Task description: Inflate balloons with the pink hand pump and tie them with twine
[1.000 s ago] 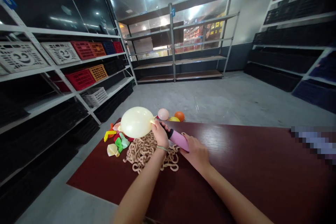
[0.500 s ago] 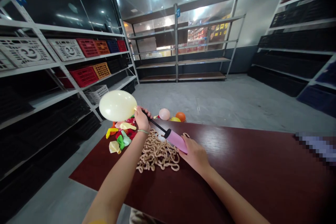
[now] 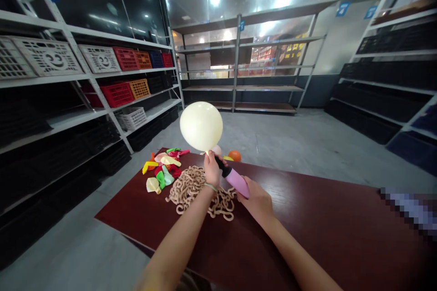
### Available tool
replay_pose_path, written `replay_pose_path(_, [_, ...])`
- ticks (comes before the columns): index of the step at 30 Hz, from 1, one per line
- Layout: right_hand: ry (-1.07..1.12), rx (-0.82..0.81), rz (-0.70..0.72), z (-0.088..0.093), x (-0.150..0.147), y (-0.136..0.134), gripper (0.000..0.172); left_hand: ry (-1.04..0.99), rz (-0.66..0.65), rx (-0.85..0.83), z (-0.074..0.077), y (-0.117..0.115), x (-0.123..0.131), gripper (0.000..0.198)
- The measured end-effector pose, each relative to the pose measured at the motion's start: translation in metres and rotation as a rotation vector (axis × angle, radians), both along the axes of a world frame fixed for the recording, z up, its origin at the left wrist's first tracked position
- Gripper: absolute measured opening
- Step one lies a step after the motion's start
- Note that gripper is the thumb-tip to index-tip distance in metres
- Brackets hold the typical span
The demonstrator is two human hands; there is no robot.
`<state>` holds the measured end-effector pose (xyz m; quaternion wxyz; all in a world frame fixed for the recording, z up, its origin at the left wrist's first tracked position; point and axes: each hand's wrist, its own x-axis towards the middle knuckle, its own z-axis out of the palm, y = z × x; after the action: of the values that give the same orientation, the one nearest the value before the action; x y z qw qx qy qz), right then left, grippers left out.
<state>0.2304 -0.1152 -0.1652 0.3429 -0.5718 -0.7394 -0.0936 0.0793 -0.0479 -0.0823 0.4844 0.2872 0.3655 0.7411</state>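
A pale yellow inflated balloon (image 3: 201,126) stands up above my left hand (image 3: 212,170), its neck pinched between the fingers. The same hand is closed around the black end of a balloon pump (image 3: 238,183). My right hand (image 3: 257,198) wraps the pump's pink barrel; the pump tilts up to the left, its black end against the barrel. Beneath my left hand lies a pile of beige, twisted rope-like pieces (image 3: 189,186). Several limp balloons (image 3: 165,170) in yellow, green, red and cream are heaped left of that pile.
The dark red table (image 3: 307,218) carries these things. Beyond its far edge show an orange balloon (image 3: 235,155) and part of a pink one (image 3: 216,150). Shelves with crates (image 3: 118,94) line the left; a metal rack (image 3: 235,68) stands at the back. A pixelated patch covers the right.
My left hand has moved right and toward my right hand, carrying the balloon with it. The pump's black rod has slid into the barrel. The view has turned slightly left.
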Motion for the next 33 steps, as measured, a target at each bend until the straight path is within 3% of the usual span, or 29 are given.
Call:
replay_pose_path(4, [-0.029, 0.021, 0.041, 0.000, 0.001, -0.004, 0.048, 0.096, 0.078, 0.012, 0.004, 0.002, -0.031, 0.031])
replay_pose_path(8, [0.019, 0.095, 0.062, 0.000, 0.008, -0.008, 0.046, -0.034, 0.221, -0.007, 0.009, 0.010, -0.073, 0.030])
replay_pose_path(12, [0.097, 0.066, -0.062, 0.001, 0.015, -0.001, 0.049, -0.049, 0.167, 0.000, 0.007, 0.010, -0.103, 0.031])
replay_pose_path(15, [0.075, 0.029, -0.101, 0.004, 0.019, 0.003, 0.053, -0.016, 0.120, 0.037, -0.006, 0.007, -0.112, 0.034])
replay_pose_path(21, [-0.169, 0.015, -0.033, 0.012, 0.020, 0.000, 0.048, 0.057, 0.080, 0.046, -0.035, 0.001, -0.124, 0.037])
replay_pose_path(28, [-0.297, -0.033, 0.128, 0.013, 0.017, 0.002, 0.050, 0.167, 0.194, 0.038, -0.029, -0.005, -0.130, 0.039])
replay_pose_path(33, [-0.321, -0.087, 0.244, 0.014, 0.014, -0.001, 0.052, 0.185, 0.187, 0.070, -0.022, -0.009, -0.131, 0.040])
